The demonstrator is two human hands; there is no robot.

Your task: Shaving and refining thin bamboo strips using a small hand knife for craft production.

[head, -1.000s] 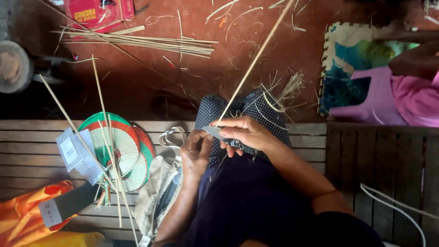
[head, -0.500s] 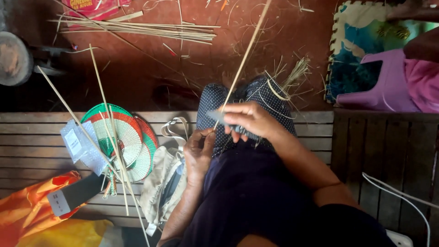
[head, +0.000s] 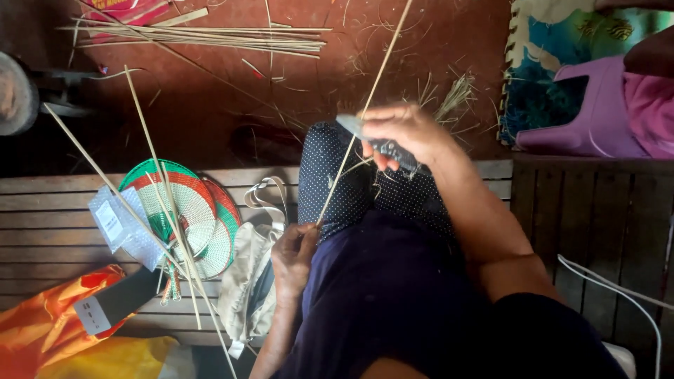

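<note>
Packaging lies on the slatted wooden bench (head: 49, 217) to the person's left: a clear plastic packet with a white label (head: 121, 226) rests against the round woven fans in green, red and white (head: 184, 214), and below it a flat dark box with a white sticker at one end (head: 112, 304) leans on crumpled orange and yellow plastic bags (head: 49, 330). A beige cloth bag with looped handles (head: 249, 277) hangs just beside the person's leg. At the top edge, part of a pink and red printed packet (head: 130, 10) shows on the floor, near a bundle of pale thin bamboo splints (head: 210, 36).

The left hand (head: 293, 256) is closed around the lower end of a long thin pale bamboo strip (head: 361, 116), which runs up and away across the dotted dark cloth over the knee and out of the top of the view. The right hand (head: 404, 133) is curled shut on a dark-handled knife (head: 382, 144), its grey blade touching the strip.

The floor (head: 210, 105) is reddish brown, littered with slivers and shavings. Loose bamboo sticks (head: 151, 151) lean across the bench. To the right lie a patterned blue-green mat (head: 554, 49) and a pale purple plastic stool (head: 597, 112); a white cable (head: 618, 291) crosses dark boards.
</note>
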